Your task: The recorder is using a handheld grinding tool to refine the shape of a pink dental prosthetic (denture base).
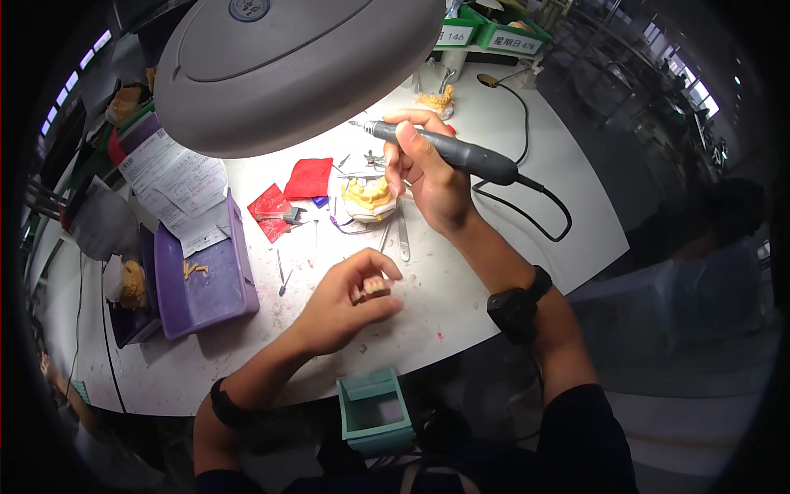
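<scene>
Overhead, a grey lamp head (296, 70) fills the upper left of the frame. Lower centre: left hand (346, 300), fingers curled around a small set of false teeth (376, 287) above the white table (461, 288). Upper centre: right hand (428, 177), fingers closed on a grey corded handpiece (448, 150), tip pointing left. Between the hands lies a yellow jaw model (368, 198). Centre left: purple tray (202, 280); red cloth (309, 177) beside the model.
</scene>
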The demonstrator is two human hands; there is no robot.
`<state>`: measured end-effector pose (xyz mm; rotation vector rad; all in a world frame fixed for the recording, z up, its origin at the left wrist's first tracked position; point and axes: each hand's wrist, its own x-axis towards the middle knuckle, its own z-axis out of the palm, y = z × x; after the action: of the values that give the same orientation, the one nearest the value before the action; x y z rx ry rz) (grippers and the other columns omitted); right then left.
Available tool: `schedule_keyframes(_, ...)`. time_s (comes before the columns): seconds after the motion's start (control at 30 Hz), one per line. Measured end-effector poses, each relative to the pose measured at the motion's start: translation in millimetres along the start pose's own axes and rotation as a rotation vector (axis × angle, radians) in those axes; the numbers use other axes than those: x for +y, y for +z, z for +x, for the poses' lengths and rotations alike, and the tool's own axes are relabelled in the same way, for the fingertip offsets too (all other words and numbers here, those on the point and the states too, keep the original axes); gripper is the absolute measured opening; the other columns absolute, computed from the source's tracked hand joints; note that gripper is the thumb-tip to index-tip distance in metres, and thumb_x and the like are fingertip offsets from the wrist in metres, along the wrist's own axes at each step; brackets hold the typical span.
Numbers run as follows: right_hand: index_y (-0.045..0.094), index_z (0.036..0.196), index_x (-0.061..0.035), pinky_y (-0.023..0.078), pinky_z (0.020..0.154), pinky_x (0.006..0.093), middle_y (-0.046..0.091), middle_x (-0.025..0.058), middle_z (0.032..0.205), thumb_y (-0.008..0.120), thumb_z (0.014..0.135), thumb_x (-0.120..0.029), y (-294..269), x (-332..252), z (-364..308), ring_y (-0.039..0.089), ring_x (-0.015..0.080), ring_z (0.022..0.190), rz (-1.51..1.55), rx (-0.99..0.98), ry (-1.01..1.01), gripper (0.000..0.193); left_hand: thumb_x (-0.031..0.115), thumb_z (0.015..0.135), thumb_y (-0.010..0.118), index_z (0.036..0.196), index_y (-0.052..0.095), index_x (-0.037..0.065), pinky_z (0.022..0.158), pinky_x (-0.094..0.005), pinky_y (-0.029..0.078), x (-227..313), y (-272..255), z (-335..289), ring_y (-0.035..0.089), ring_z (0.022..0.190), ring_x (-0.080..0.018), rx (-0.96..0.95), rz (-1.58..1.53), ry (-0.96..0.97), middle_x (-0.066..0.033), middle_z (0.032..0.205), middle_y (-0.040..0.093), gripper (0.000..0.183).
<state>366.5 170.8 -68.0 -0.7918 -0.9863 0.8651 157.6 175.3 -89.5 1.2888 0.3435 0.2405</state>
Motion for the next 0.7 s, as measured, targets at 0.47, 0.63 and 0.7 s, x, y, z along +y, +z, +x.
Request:
schedule_keyframes(0.47, 0.057, 0.110, 0.0008, 0.049, 0.073, 0.0266, 0.065, 0.0122, 0.096, 0.080, 0.077, -0.008, 1.8, 28.0, -39.6, 0.061, 0.0132, 0.081, -0.575, -0.225, -0.360, 0.041, 0.013, 0.104, 0.041, 0.132, 0.036, 0.001, 0.088, -0.0362, 0.053, -8.5, -46.1, 7.9, 0.064, 0.103, -0.0244, 0.415, 0.087, 0.482, -0.0123, 0.103, 0.058, 0.031)
schedule_keyframes(0.63, 0.057, 0.108, 0.0022, 0.050, 0.072, 0.0274, 0.066, 0.0134, 0.093, 0.081, 0.076, -0.008, 4.6, 29.4, -40.1, 0.062, 0.0155, 0.080, -0.646, -0.262, -0.450, 0.041, 0.014, 0.104, 0.042, 0.126, 0.038, 0.004, 0.071, -0.0327, 0.054, -11.7, -71.5, 16.2, 0.066, 0.091, -0.0269, 0.506, -0.143, 0.432, -0.0141, 0.102, 0.060, 0.025)
schedule_keyframes(0.7, 0.059, 0.107, 0.0001, 0.046, 0.060, 0.0250, 0.062, 0.0079, 0.082, 0.083, 0.075, -0.011, 11.4, 38.6, -37.5, 0.057, 0.0115, 0.066, -0.601, -0.223, -0.494, 0.041, 0.016, 0.104, 0.043, 0.127, 0.041, 0.005, 0.067, -0.0312, 0.051, -12.3, -76.1, 11.7, 0.065, 0.088, -0.0246, 0.533, -0.190, 0.427, -0.0139, 0.103, 0.060, 0.025)
